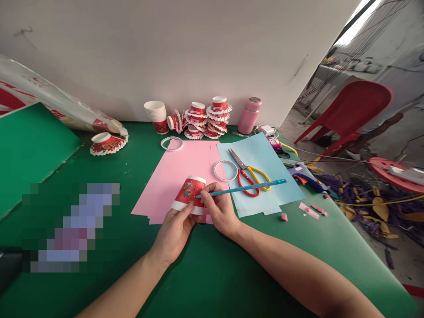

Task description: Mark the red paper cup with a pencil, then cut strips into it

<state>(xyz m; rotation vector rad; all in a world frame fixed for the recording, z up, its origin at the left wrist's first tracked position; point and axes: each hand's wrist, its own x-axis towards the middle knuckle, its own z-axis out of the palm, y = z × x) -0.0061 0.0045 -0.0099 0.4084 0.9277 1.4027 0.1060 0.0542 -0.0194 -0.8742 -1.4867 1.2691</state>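
Note:
A red paper cup point(187, 192) with white bands and a printed figure lies tilted in my left hand point(177, 232), whose thumb presses on its side. My right hand point(220, 207) pinches a long blue pencil point(247, 187), its tip at the cup's red wall. Below the cup are pink paper sheets point(179, 163). Beside them, light blue paper point(281, 176) carries scissors point(243, 164) with one red and one yellow handle, blades apart. A white ring point(225, 171) overlaps both papers. Another white ring point(172, 144) sits at the pink paper's far edge.
Along the back stand stacked paper cups point(155, 112), several cups with fringed edges point(212, 117) and a pink bottle point(250, 115). One fringed cup point(107, 145) lies at left. At right are a blue glue gun point(306, 176), pink scraps point(309, 210) and a red chair point(361, 110) with a person near it.

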